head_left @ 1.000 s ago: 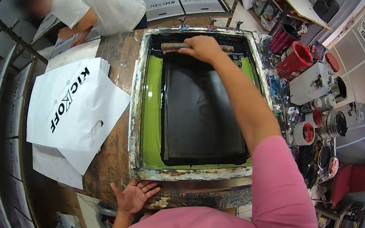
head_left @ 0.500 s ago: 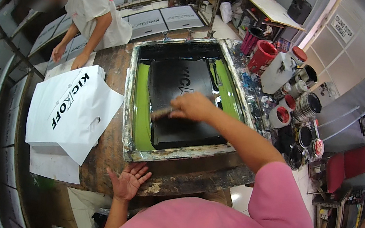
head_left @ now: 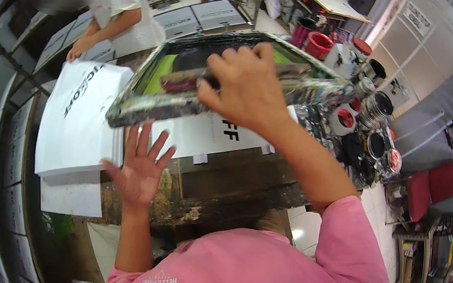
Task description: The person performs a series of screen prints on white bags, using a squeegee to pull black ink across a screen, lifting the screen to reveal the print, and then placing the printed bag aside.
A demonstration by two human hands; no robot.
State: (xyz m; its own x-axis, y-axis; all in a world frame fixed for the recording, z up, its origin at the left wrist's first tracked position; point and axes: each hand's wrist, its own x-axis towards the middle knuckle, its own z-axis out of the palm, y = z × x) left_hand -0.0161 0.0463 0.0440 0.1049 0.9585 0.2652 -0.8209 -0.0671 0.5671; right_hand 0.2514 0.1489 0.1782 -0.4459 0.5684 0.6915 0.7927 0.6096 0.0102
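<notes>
My right hand (head_left: 244, 88) is wrapped round a squeegee (head_left: 178, 80) with a wooden handle, over the near side of a screen-printing frame (head_left: 152, 103). The frame is tilted, its near edge raised off the table. Green and black areas show on its mesh. Beneath it lies a white sheet (head_left: 192, 136) with black print, partly hidden by the frame and my right hand. My left hand (head_left: 141, 172) is open, palm up and fingers spread, its fingertips close under the frame's near left corner; contact cannot be told. Left of it sits a stack of printed white sheets (head_left: 77, 130).
A co-worker in a white shirt (head_left: 121, 3) stands at the far left, hands beside the stack. Ink tubs, including a red bucket (head_left: 319, 45), crowd the right side. Racks with printed sheets (head_left: 217, 12) stand behind. A red chair (head_left: 433, 186) is at right.
The frame's near edge has risen, uncovering the printed sheet. My right hand has lifted with the squeegee; my left has moved up and left. The skewed sheet on the stack now lies straighter.
</notes>
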